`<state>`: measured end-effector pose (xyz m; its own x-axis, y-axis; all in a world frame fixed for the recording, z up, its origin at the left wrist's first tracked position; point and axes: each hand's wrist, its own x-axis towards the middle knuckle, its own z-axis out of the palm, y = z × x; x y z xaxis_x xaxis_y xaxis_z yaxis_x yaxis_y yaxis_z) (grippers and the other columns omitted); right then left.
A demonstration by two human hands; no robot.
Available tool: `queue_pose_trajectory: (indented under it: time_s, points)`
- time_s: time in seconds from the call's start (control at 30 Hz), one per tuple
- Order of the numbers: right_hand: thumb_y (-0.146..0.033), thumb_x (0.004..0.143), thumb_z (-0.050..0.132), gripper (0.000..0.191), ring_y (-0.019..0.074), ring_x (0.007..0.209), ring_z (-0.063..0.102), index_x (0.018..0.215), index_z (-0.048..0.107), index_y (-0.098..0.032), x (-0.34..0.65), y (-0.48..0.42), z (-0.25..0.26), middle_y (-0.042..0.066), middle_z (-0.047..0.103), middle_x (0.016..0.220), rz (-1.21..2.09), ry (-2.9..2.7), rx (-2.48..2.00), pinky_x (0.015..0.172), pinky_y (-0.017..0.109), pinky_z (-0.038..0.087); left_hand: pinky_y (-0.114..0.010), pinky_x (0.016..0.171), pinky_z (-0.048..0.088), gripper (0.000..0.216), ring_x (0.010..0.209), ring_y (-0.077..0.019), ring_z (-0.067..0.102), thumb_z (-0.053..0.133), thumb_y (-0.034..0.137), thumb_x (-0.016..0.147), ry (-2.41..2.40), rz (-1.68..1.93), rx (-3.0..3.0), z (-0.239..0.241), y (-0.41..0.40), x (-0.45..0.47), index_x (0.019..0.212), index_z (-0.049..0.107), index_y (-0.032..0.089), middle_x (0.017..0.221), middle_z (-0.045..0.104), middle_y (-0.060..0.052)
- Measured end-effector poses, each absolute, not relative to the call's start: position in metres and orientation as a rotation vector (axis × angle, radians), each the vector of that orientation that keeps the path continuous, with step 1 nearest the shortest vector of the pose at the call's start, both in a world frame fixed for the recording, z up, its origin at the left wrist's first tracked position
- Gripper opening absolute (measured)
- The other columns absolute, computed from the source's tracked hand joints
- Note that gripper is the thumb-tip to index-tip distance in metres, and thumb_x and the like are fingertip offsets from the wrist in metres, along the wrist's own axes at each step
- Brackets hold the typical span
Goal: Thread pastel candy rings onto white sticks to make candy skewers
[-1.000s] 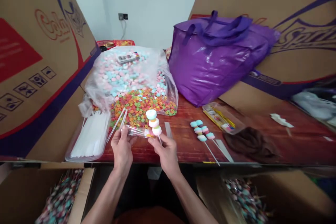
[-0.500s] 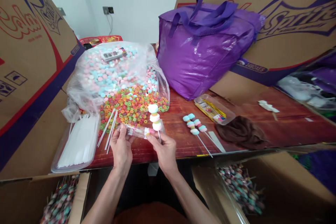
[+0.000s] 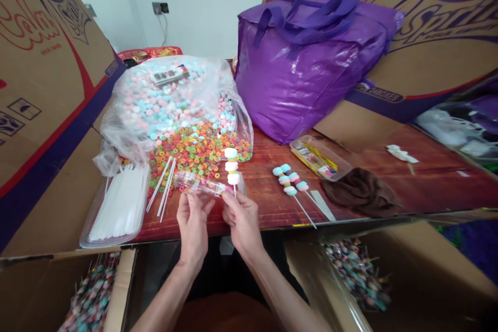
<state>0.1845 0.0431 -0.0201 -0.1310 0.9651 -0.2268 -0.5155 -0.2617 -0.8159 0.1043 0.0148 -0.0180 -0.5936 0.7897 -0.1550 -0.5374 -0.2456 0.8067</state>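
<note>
My right hand (image 3: 241, 222) pinches the stick of a candy skewer (image 3: 232, 166) that stands upright, stacked with three pastel sweets. My left hand (image 3: 193, 220) grips the near end of a clear wrapper sleeve (image 3: 196, 182) that lies across the table toward the left. Both hands sit close together at the table's front edge. Two finished skewers (image 3: 290, 182) lie on the wood to the right. Behind my hands, a big clear bag (image 3: 171, 109) holds pastel sweets and bright ring candies.
A tray of white sticks (image 3: 119, 207) sits at the left, with loose sticks (image 3: 163, 187) beside it. A purple bag (image 3: 307, 67), a small plastic box (image 3: 317, 158) and a brown cloth (image 3: 360, 192) lie to the right. Cardboard boxes (image 3: 46, 88) flank the table; cartons of wrapped sweets (image 3: 356, 275) stand below.
My left hand has slid right along the clear sleeve, closer to my right hand. The skewer stays upright in my right hand. The view has shifted slightly.
</note>
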Motion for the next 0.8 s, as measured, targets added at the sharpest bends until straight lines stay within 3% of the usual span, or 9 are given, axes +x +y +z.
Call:
queue_pose_trajectory:
  time_s: [0.17,0.43,0.67,0.8]
  points:
    - [-0.039,0.068,0.085,0.039,0.0042,0.043,0.018,0.061,0.052,-0.019,0.180,0.035,-0.018,-0.011,0.029,0.049,1.713,-0.678,-0.923,0.041,0.021,0.014,-0.024,0.078,0.053,0.027,0.079,-0.0129,0.062,0.081,0.039,0.077,1.211,1.894,0.439,-0.030,0.010,0.106,0.084,0.065,0.018,0.085,0.064,0.000]
    - [-0.039,0.067,0.085,0.033,0.0036,0.042,0.018,0.065,0.060,-0.017,0.179,0.033,-0.018,-0.012,0.031,0.047,1.771,-0.686,-0.932,0.040,0.020,0.013,-0.027,0.080,0.053,0.032,0.083,-0.0153,0.065,0.082,0.040,0.076,1.197,1.847,0.422,-0.033,0.014,0.099,0.095,0.069,0.018,0.093,0.069,-0.004]
    - [-0.047,0.069,0.085,0.052,0.0033,0.040,0.016,0.057,0.043,-0.020,0.179,0.033,-0.021,-0.013,0.024,0.046,1.829,-0.641,-0.893,0.039,0.020,0.011,-0.026,0.080,0.052,0.026,0.078,-0.0139,0.063,0.081,0.038,0.076,1.196,1.838,0.450,-0.036,0.013,0.098,0.083,0.069,0.016,0.084,0.068,-0.002]
    - [-0.046,0.068,0.085,0.047,0.0035,0.040,0.017,0.059,0.047,-0.020,0.180,0.035,-0.020,-0.013,0.026,0.044,1.806,-0.631,-0.894,0.039,0.020,0.013,-0.026,0.077,0.051,0.027,0.076,-0.0149,0.061,0.078,0.041,0.079,1.279,1.827,0.539,-0.036,0.011,0.098,0.081,0.068,0.017,0.080,0.067,-0.002]
